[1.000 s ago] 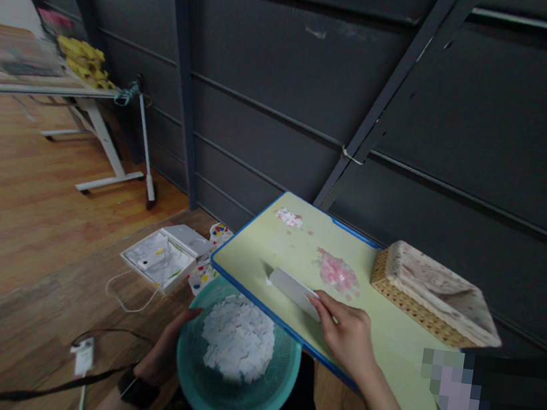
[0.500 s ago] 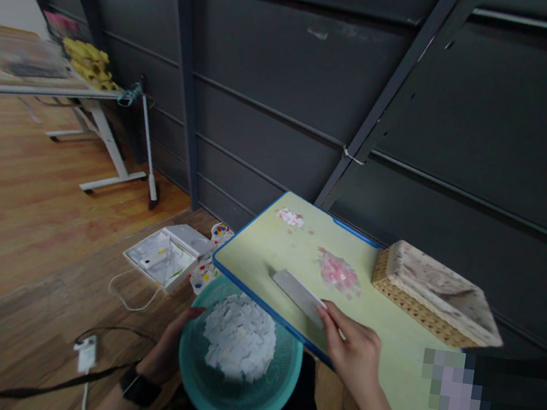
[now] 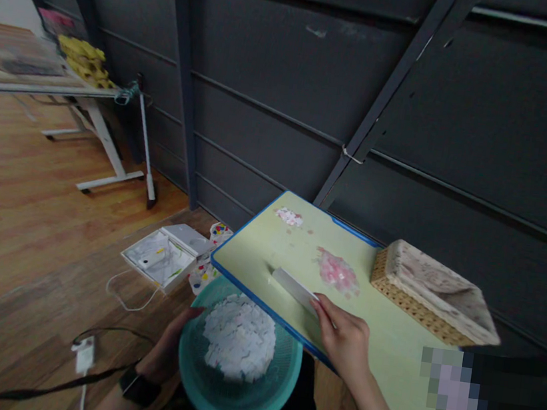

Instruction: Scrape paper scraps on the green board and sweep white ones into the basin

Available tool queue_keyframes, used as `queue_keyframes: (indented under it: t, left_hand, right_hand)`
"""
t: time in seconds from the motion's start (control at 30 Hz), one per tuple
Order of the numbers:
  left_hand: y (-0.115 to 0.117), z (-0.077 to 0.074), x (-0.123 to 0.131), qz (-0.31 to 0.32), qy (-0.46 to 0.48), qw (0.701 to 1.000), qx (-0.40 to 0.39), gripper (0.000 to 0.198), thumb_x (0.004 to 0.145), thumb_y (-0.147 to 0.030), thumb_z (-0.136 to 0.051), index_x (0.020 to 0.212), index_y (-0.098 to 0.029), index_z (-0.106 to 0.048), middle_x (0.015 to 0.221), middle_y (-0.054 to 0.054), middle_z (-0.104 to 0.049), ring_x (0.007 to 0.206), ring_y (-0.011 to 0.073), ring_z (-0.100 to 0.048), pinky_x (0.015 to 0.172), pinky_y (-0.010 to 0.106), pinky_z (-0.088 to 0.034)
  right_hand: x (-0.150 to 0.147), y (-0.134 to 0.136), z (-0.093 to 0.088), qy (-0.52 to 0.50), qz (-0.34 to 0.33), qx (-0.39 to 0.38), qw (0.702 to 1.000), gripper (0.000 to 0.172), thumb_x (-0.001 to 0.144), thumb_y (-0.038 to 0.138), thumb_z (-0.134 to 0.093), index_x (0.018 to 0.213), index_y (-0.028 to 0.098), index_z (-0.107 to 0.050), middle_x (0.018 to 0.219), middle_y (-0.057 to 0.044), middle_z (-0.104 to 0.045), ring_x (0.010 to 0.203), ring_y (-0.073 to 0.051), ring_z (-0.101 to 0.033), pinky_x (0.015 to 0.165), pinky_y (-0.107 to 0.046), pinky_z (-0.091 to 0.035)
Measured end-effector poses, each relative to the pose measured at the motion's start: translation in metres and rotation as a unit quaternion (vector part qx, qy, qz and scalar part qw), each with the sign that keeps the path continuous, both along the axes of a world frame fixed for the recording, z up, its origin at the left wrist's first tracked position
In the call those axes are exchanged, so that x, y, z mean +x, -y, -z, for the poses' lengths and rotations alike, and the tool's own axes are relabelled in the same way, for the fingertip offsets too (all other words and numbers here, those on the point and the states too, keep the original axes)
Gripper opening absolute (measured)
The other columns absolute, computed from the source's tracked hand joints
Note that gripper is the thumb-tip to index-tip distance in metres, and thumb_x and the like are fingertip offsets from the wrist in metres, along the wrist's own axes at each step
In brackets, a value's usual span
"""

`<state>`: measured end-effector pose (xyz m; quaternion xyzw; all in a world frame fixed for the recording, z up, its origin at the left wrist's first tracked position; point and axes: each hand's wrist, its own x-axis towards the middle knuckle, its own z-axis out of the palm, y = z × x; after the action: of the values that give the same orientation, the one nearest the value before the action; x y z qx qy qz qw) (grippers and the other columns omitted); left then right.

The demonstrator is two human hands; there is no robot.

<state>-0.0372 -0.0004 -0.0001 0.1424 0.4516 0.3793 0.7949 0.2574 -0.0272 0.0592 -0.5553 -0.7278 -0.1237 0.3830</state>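
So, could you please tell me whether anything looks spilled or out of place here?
Slightly: a few loose pinkish flecks lie on the yellow-green table between the whitish pile and the pink pile, apart from both, like strays. Nothing looks damaged.

"Can you make out any writing from where you stand?"

"None at all; I see no label, brand or number that reads clearly."

"Any signs, then?"

"No, none legible from here either."
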Motion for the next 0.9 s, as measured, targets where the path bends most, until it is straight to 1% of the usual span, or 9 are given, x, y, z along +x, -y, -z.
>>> queue_keyframes:
  t: [0.13,0.23,0.3,0.37,0.47,0.53,0.63,0.77,0.9]
  left_hand:
    - [-0.001,-0.006,0.001,-0.005,-0.008,1.0,-0.002,0.016,0.077,-0.029,-0.064,0.07,-0.015,-0.066,0.056,0.001,-0.069,0.051,0.0155,-0.06,0.053,0.026,-0.048]
    - [-0.001,-0.01,0.001,-0.013,-0.011,1.0,-0.006,0.013,0.077,-0.026,-0.064,0.068,-0.016,-0.066,0.053,0.0,-0.067,0.048,0.0145,-0.058,0.051,0.025,-0.048]
    - [-0.001,-0.01,0.001,-0.011,-0.009,1.0,-0.01,0.015,0.076,-0.026,-0.064,0.066,-0.014,-0.065,0.05,0.0,-0.066,0.046,0.0139,-0.057,0.049,0.024,-0.047]
    - [0.0,-0.008,0.001,-0.014,-0.004,1.0,-0.014,0.014,0.075,-0.025,-0.065,0.066,-0.014,-0.065,0.051,0.0,-0.066,0.046,0.0135,-0.057,0.048,0.024,-0.046]
    - [0.001,-0.005,0.002,-0.022,-0.006,0.999,-0.022,0.014,0.074,-0.025,-0.065,0.064,-0.014,-0.064,0.049,-0.001,-0.064,0.044,0.013,-0.056,0.046,0.023,-0.045]
    - [0.001,-0.001,0.001,-0.028,-0.019,0.999,-0.029,0.015,0.073,-0.026,-0.064,0.062,-0.015,-0.063,0.046,0.0,-0.063,0.04,0.013,-0.054,0.043,0.023,-0.044]
    - [0.0,0.005,-0.001,-0.041,-0.019,0.999,-0.02,0.011,0.071,-0.025,-0.065,0.066,-0.015,-0.063,0.05,0.001,-0.065,0.044,0.0138,-0.057,0.046,0.024,-0.045]
    - [-0.003,0.013,-0.003,-0.053,-0.028,0.998,-0.026,0.011,0.068,-0.025,-0.067,0.067,-0.015,-0.064,0.055,0.003,-0.068,0.047,0.0151,-0.059,0.049,0.026,-0.048]
    - [-0.002,0.016,0.0,-0.035,-0.042,0.997,-0.05,0.012,0.071,-0.023,-0.065,0.062,-0.014,-0.064,0.051,0.002,-0.065,0.044,0.015,-0.058,0.046,0.026,-0.047]
  right_hand:
    - [-0.008,0.007,-0.002,-0.01,-0.052,0.004,0.999,0.018,0.086,0.015,-0.056,0.095,0.015,-0.072,0.082,-0.007,-0.075,0.064,-0.016,-0.071,0.061,-0.02,-0.056]
    - [-0.015,0.019,-0.004,-0.036,-0.09,-0.014,0.995,0.018,0.085,0.014,-0.058,0.096,0.017,-0.071,0.079,-0.005,-0.075,0.062,-0.014,-0.07,0.058,-0.019,-0.056]
    - [-0.02,0.024,-0.004,-0.065,-0.091,-0.034,0.993,0.016,0.084,0.015,-0.058,0.094,0.017,-0.072,0.078,-0.004,-0.075,0.059,-0.013,-0.069,0.055,-0.018,-0.055]
    - [-0.021,0.025,-0.002,-0.097,-0.064,-0.053,0.992,0.014,0.084,0.018,-0.06,0.089,0.017,-0.072,0.077,-0.003,-0.075,0.056,-0.013,-0.068,0.054,-0.018,-0.054]
    - [-0.019,0.015,0.003,-0.123,0.001,-0.047,0.991,0.014,0.084,0.022,-0.06,0.084,0.017,-0.073,0.076,-0.002,-0.075,0.055,-0.014,-0.068,0.053,-0.018,-0.054]
    - [-0.017,0.005,0.006,-0.116,0.045,-0.003,0.992,0.014,0.084,0.023,-0.06,0.084,0.016,-0.073,0.077,-0.003,-0.075,0.056,-0.014,-0.068,0.053,-0.018,-0.053]
    - [-0.021,-0.01,0.01,-0.074,0.086,0.072,0.991,0.015,0.085,0.022,-0.059,0.086,0.014,-0.072,0.075,-0.005,-0.075,0.054,-0.013,-0.067,0.053,-0.017,-0.051]
    - [-0.049,-0.028,0.014,-0.002,0.052,0.093,0.994,0.017,0.088,0.018,-0.054,0.091,0.013,-0.07,0.072,-0.005,-0.074,0.053,-0.01,-0.065,0.056,-0.016,-0.05]
    - [-0.085,-0.054,0.021,0.085,0.014,0.06,0.994,0.021,0.09,0.015,-0.048,0.097,0.013,-0.067,0.077,-0.004,-0.073,0.058,-0.011,-0.065,0.057,-0.019,-0.048]
